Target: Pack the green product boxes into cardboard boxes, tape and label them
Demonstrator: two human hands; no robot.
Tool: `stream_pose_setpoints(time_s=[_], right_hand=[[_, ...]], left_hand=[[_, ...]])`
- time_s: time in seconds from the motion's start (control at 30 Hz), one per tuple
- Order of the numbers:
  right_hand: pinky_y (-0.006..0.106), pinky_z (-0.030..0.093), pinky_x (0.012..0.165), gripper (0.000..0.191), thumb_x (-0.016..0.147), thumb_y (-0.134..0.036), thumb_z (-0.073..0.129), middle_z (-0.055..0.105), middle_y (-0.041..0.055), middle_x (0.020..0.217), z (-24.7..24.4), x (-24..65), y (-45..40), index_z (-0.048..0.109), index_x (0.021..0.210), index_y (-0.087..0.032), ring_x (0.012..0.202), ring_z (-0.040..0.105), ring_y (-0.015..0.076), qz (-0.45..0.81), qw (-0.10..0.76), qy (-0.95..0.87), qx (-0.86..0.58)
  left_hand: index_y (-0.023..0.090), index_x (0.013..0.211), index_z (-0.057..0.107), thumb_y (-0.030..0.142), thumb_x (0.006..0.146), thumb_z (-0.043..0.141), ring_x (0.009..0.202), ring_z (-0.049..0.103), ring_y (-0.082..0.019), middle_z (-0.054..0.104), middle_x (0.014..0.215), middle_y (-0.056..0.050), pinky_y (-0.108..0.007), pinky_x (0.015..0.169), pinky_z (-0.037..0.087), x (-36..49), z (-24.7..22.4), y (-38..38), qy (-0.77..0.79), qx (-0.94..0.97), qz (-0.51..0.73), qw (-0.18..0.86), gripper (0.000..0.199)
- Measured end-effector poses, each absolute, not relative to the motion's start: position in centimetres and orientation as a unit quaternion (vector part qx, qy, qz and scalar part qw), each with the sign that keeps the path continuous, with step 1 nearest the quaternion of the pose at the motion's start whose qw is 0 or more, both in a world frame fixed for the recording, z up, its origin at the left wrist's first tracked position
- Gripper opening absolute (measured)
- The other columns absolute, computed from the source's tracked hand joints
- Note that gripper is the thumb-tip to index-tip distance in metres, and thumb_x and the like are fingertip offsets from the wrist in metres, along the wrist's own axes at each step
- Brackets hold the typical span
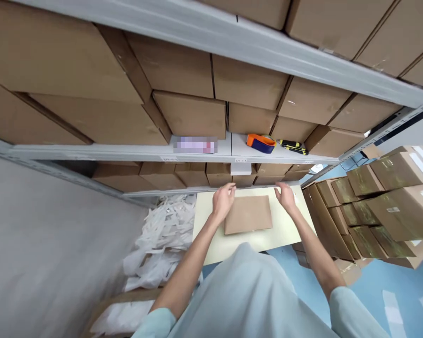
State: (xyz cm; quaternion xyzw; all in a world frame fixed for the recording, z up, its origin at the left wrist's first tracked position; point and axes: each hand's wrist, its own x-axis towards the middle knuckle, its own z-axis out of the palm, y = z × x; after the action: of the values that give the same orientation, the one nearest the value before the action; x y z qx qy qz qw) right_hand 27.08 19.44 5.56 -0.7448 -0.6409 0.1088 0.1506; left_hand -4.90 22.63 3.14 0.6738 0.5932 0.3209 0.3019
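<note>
A flat brown cardboard box (248, 215) lies on the pale yellow table (215, 249). My left hand (224, 201) is at the box's upper left corner, fingers bent and pointing forward, with nothing visible in them. To the right of the box, my right hand (285, 196) hovers over the table apart from it, its thumb and fingers spread and holding nothing. Whether my left hand touches the box is hard to tell.
Metal shelves (127, 152) full of cardboard boxes stand ahead. On one lie an orange and blue tape dispenser (261, 143) and yellow-black cutters (293, 146). White paper strips (169, 220) are heaped left; taped cartons (366, 211) are stacked right.
</note>
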Motion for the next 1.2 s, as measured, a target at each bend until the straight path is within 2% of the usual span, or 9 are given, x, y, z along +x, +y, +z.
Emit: stream_pose_setpoints(time_s=[0.07,0.23,0.37,0.53,0.67,0.83,1.0,1.07,1.2], right_hand=[[0.052,0.054,0.117,0.038,0.108,-0.028,0.056,0.078,0.0230,0.134,8.8,26.1,24.4,0.072,0.138,-0.010,0.129,0.071,0.0361,0.058,0.156,-0.699,-0.696],[0.050,0.049,0.120,0.047,0.110,-0.025,0.056,0.070,0.0283,0.148,15.6,21.7,34.1,0.062,0.151,-0.004,0.138,0.065,0.0374,-0.006,0.118,-0.742,-0.660],[0.046,0.044,0.124,0.050,0.109,-0.027,0.060,0.065,0.0309,0.157,17.4,19.7,37.8,0.060,0.152,-0.002,0.148,0.060,0.0364,0.020,0.008,-0.699,-0.715],[0.047,0.045,0.122,0.062,0.102,-0.019,0.067,0.069,0.0375,0.147,16.8,19.3,39.1,0.052,0.155,0.008,0.141,0.067,0.0384,0.056,-0.010,-0.692,-0.719],[0.046,0.044,0.121,0.052,0.102,-0.010,0.058,0.069,0.0384,0.144,16.2,19.8,39.5,0.053,0.151,0.010,0.137,0.067,0.0374,0.070,0.018,-0.706,-0.704],[0.044,0.047,0.119,0.050,0.112,-0.026,0.046,0.065,0.0320,0.151,13.0,22.1,34.3,0.045,0.155,0.000,0.138,0.064,0.0342,0.091,0.109,-0.734,-0.664],[0.051,0.060,0.103,0.058,0.106,-0.066,0.059,0.077,0.0199,0.124,6.1,26.3,20.9,0.062,0.132,-0.015,0.113,0.074,0.0344,0.358,0.384,-0.654,-0.545],[0.050,0.061,0.105,0.061,0.101,-0.073,0.066,0.078,0.0159,0.121,4.1,27.7,15.8,0.065,0.128,-0.019,0.113,0.074,0.0320,0.448,0.431,-0.605,-0.497],[0.047,0.062,0.108,0.054,0.101,-0.070,0.071,0.079,0.0118,0.119,2.7,29.6,9.3,0.066,0.127,-0.022,0.113,0.075,0.0286,0.515,0.445,-0.552,-0.481]], left_hand=[[0.026,0.137,0.080,0.020,0.108,0.052,0.119,0.082,-0.031,0.088,0.120,-0.008,-0.044,0.108,0.064,-2.6,6.9,26.2,0.536,0.709,0.352,0.294,0.041],[0.022,0.152,0.074,0.001,0.096,0.049,0.128,0.079,-0.033,0.079,0.146,-0.011,-0.046,0.116,0.061,1.5,14.7,30.7,0.471,0.778,0.345,0.234,0.065],[0.025,0.155,0.072,0.003,0.099,0.050,0.132,0.077,-0.031,0.080,0.145,-0.008,-0.043,0.120,0.058,1.9,18.5,29.9,0.488,0.799,0.286,0.206,0.064],[0.027,0.151,0.075,0.008,0.105,0.051,0.132,0.078,-0.032,0.082,0.142,-0.008,-0.043,0.116,0.060,0.7,20.1,26.9,0.526,0.795,0.239,0.183,0.056],[0.027,0.145,0.078,0.007,0.104,0.054,0.130,0.079,-0.032,0.084,0.137,-0.007,-0.043,0.114,0.061,0.4,18.9,24.8,0.568,0.769,0.232,0.183,0.051],[0.025,0.131,0.082,0.010,0.105,0.061,0.123,0.081,-0.026,0.085,0.132,-0.007,-0.038,0.111,0.062,2.3,14.1,20.0,0.584,0.697,0.361,0.205,0.036],[0.022,0.117,0.082,0.015,0.103,0.069,0.104,0.082,-0.022,0.085,0.115,-0.008,-0.036,0.099,0.065,8.1,7.8,12.1,0.594,0.573,0.503,0.257,0.021],[0.022,0.115,0.082,0.023,0.103,0.073,0.101,0.081,-0.021,0.084,0.109,-0.008,-0.036,0.097,0.066,11.2,6.0,9.2,0.599,0.534,0.531,0.273,0.015],[0.022,0.113,0.080,0.035,0.104,0.076,0.095,0.080,-0.020,0.081,0.106,-0.008,-0.035,0.092,0.066,15.8,4.4,5.1,0.609,0.483,0.549,0.306,0.017]])
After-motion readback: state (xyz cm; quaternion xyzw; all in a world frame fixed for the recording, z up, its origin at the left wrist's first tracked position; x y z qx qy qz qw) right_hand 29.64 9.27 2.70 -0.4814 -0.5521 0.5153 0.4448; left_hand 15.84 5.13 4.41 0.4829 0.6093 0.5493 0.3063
